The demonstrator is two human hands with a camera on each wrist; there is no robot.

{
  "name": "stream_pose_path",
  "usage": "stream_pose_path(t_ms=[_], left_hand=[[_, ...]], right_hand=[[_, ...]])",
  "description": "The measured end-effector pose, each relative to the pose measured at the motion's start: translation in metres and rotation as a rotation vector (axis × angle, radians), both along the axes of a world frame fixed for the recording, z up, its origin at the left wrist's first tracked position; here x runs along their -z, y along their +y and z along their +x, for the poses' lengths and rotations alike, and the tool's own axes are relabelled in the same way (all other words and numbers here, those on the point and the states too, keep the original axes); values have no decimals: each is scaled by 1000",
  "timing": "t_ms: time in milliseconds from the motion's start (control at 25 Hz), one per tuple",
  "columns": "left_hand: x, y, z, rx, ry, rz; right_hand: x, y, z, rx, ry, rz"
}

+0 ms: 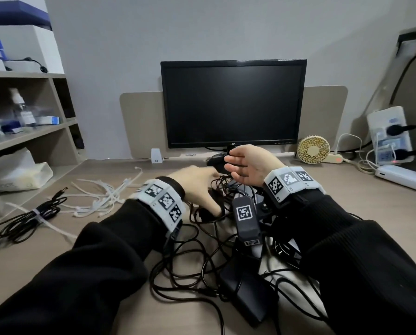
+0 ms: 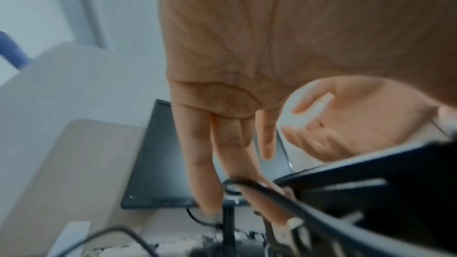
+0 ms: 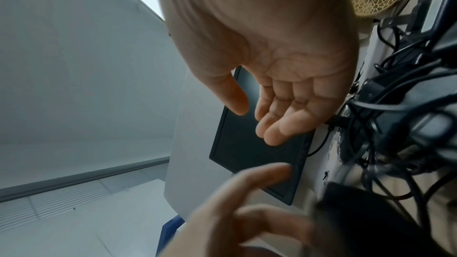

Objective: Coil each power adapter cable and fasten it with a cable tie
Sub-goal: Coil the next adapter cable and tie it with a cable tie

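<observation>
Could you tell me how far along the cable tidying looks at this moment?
Done: one coiled black cable with a white tie lies at the desk's left. In hand: the left hand reaches into the tangled black adapter cables; the right hand hovers open above. Left: that tangle, with loose white cable ties waiting.

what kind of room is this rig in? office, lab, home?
Looks like an office or lab desk, though home can't be ruled out. A dark monitor stands against a low partition, shelves on the left hold boxes and bottles, and a loaded power strip sits at right.
</observation>
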State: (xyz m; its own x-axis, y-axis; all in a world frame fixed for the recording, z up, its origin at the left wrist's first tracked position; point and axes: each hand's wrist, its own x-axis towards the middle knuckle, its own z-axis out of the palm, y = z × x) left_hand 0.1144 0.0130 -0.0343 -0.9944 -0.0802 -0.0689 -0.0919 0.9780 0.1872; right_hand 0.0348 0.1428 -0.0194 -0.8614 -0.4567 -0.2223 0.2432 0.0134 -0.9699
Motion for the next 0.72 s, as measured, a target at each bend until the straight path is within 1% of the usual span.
stream_pose_path(t_ms=[160,240,320,400,480,520,640,720], left_hand=[[-33,-36,14,-123,405,261],[-39,-49,16,-145,569,477],[-40,-55,15,-147,630,673],[-37,-57,14,-121,636,767],[-30,-56,11,-64,646,761],[-25,-56,8,-24,643,723],[-19,-58,0,90,585,559],[-20,-62,-3,117,538,556]], right_hand=[[-5,-16,2,30,68,-99],[-10,-25,5,17,109,-142],[-15,-33,5,-44,156,-135],[-18,-39,4,-128,218,-59],[-16,-48,1,-196,269,22],[-13,-53,-2,-208,297,54],[-4,-57,-7,-165,411,84],[0,-55,-15,-131,479,48]])
